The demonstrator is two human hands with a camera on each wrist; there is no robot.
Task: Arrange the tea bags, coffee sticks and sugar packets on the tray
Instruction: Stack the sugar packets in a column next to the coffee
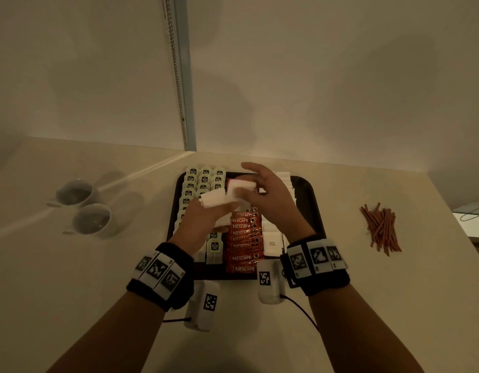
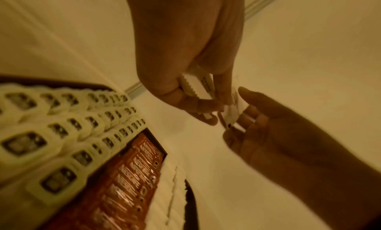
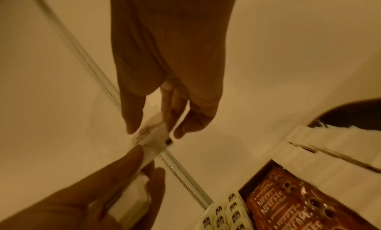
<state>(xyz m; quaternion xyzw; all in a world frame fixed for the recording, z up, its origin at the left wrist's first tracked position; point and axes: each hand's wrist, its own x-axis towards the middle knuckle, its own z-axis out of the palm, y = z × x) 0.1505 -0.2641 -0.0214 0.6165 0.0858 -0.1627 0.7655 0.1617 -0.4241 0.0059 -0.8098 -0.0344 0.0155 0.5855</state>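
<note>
A black tray [image 1: 311,195] holds rows of tea bags [image 1: 203,181] on its left, red Nescafe coffee sticks [image 1: 243,232] down the middle and white sugar packets [image 1: 272,243] on the right. Above the tray's middle my left hand [image 1: 214,204] grips a small stack of white sugar packets [image 1: 217,199], also seen in the left wrist view [image 2: 198,86]. My right hand [image 1: 249,184] meets it from the right and pinches one sugar packet [image 3: 154,134] at the end of the stack. In the left wrist view that packet [image 2: 230,116] lies on the right hand's curled fingers [image 2: 253,119].
Two white cups [image 1: 77,192] [image 1: 93,219] stand on the counter left of the tray. A loose pile of thin brown sticks [image 1: 381,227] lies to the right, near the counter's right edge. A wall with a hanging bead chain [image 1: 176,63] is close behind the tray.
</note>
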